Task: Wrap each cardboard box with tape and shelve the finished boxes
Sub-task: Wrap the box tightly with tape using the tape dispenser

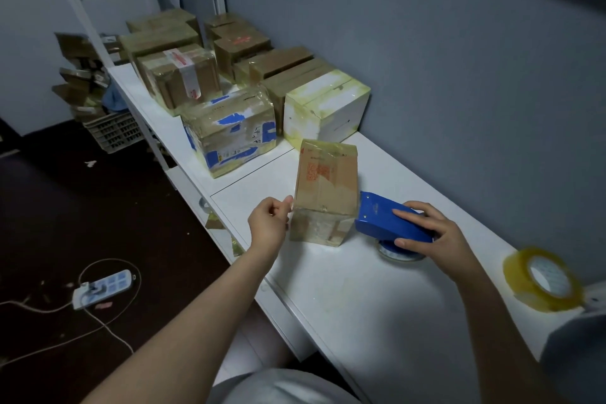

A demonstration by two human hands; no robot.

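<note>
A small brown cardboard box stands upright on the white table, partly covered in clear tape. My right hand grips a blue tape dispenser, whose front end touches the box's right side. My left hand is at the box's left edge, fingers curled, thumb and fingertips against the corner. Whether it pinches a tape end I cannot tell.
Several taped boxes crowd the far end of the table, a white one nearest. A spare roll of yellowish tape lies at the right. A crate with cardboard and a power strip sit on the dark floor.
</note>
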